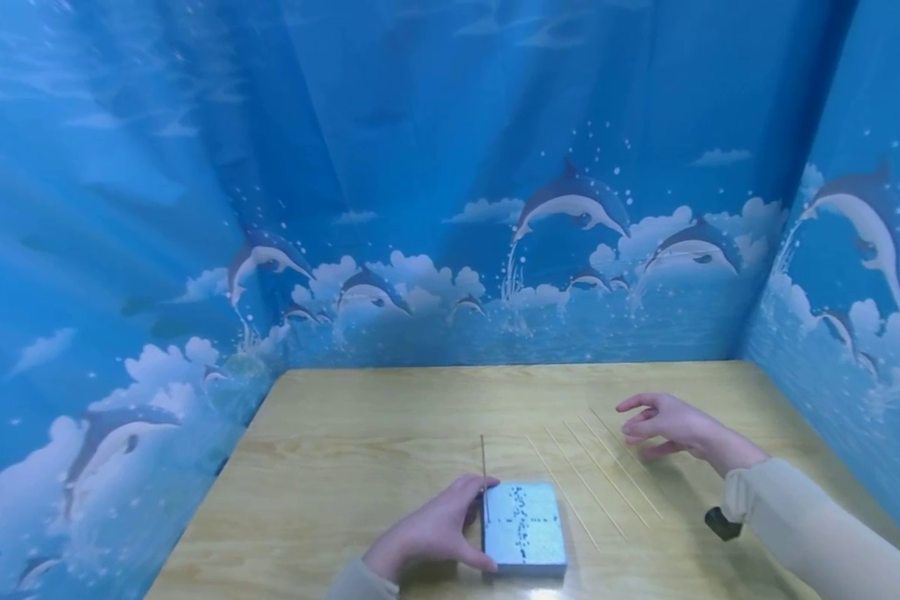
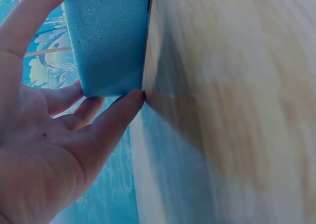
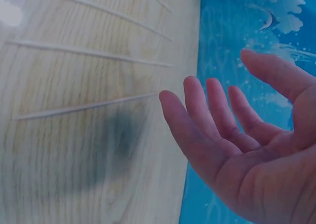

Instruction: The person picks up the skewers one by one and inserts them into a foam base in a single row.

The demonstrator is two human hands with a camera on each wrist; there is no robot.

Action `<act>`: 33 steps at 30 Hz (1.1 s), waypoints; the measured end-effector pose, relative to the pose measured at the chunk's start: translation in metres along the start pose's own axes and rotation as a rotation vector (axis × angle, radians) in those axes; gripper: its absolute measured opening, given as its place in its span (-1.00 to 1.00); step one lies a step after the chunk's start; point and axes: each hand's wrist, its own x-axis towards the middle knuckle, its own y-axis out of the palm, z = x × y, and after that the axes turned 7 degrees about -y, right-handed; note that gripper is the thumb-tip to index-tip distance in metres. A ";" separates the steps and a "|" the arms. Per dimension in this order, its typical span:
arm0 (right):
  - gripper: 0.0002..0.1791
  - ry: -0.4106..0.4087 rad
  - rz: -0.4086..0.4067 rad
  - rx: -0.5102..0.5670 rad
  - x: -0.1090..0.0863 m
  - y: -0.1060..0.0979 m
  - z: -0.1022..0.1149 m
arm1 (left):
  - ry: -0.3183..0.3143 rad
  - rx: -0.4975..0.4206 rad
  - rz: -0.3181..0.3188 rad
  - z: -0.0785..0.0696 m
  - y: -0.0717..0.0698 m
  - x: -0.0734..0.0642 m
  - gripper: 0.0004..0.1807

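Note:
A light blue foam block (image 1: 546, 537), its top dotted with dark holes, sits on the table. My left hand (image 1: 437, 523) grips it from the left, thumb at the near corner and fingers at the far one; the left wrist view shows fingertips against the foam block (image 2: 108, 46). One thin wooden stick (image 1: 484, 467) stands up from the block's left edge. To the right lie several thin wooden sticks (image 1: 607, 473), roughly side by side. Above their far ends hovers my right hand (image 1: 673, 427), fingers loosely bent and holding nothing. In the right wrist view a stick (image 3: 84, 107) lies near its fingertips.
The wood-grain table (image 1: 330, 467) is bordered at the back and sides by a blue curtain (image 1: 420, 167) printed with dolphins and clouds. A small black object (image 1: 722, 523) shows beneath the right sleeve (image 1: 817, 521).

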 end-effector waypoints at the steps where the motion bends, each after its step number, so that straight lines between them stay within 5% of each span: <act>1: -0.30 0.005 -0.003 0.001 0.001 -0.001 -0.002 | -0.001 0.001 -0.001 0.000 0.000 0.000 0.20; 33: -0.42 0.163 -0.085 -0.120 0.025 0.006 -0.027 | 0.002 0.025 0.001 0.000 0.000 0.002 0.20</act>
